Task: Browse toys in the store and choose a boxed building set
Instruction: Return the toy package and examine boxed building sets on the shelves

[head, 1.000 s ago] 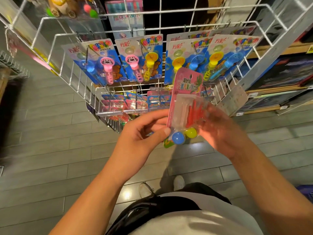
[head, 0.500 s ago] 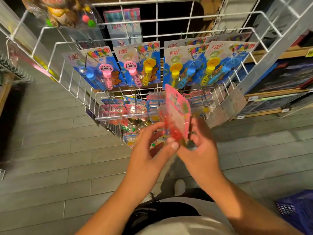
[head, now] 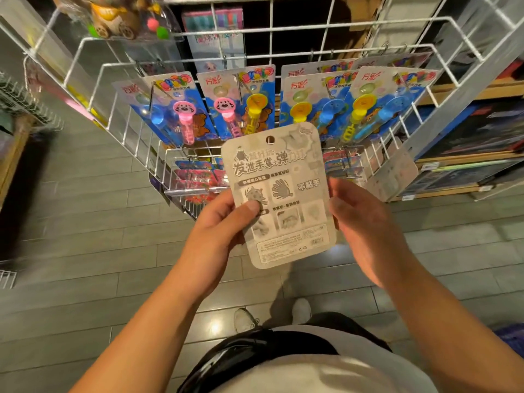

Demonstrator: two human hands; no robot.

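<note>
A carded toy pack is held upright in front of me with its grey printed back facing the camera. My left hand grips its left edge, thumb pressed on the card. My right hand holds the right edge, fingers behind the card. The toys on the pack's front are hidden. Flat boxed sets lie on wooden shelves at the right, dark and hard to read.
A white wire display rack stands ahead, hung with blue carded bubble-wand toys and smaller packs in a lower basket. A bagged bear toy hangs top left. A blue basket sits on the grey tile floor at right.
The pack has been flipped over: its pink front with blister showed a second ago, was edge-on half a second ago, and its grey back faces me now. Both hands stayed on it.
</note>
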